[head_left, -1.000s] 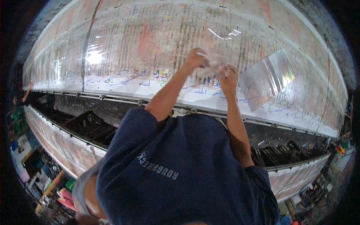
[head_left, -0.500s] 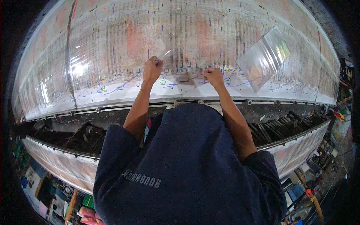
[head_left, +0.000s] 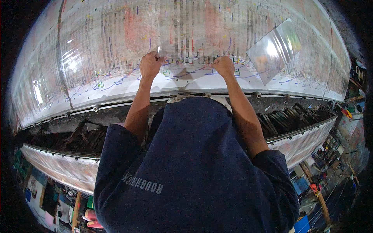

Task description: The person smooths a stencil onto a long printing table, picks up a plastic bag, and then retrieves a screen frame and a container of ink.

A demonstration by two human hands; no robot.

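Note:
My left hand (head_left: 150,66) is closed in a pinch on a thin clear plastic sheet, whose glint (head_left: 159,49) shows just past the fingertips. Level with it to the right, my right hand (head_left: 224,66) pinches too, apparently at the sheet's other side. Being see-through, the sheet hardly shows between the hands. Both hands are low over a long, pale, stained tabletop (head_left: 186,23) covered with colored pen marks and streaks. Right of my right hand, a flat clear plastic piece (head_left: 274,52) lies tilted on the tabletop, shining with reflections.
A metal rail with round stops (head_left: 96,108) runs along the tabletop's near edge. Behind me stands a second long table (head_left: 62,165), with dark slats (head_left: 285,120) under its edge. Clutter and a wooden post (head_left: 320,202) are at the lower right.
The view has shifted a little. My left hand has turned, and the glinting sheet by it has swung down toward the tabletop between my hands. The right hand still pinches.

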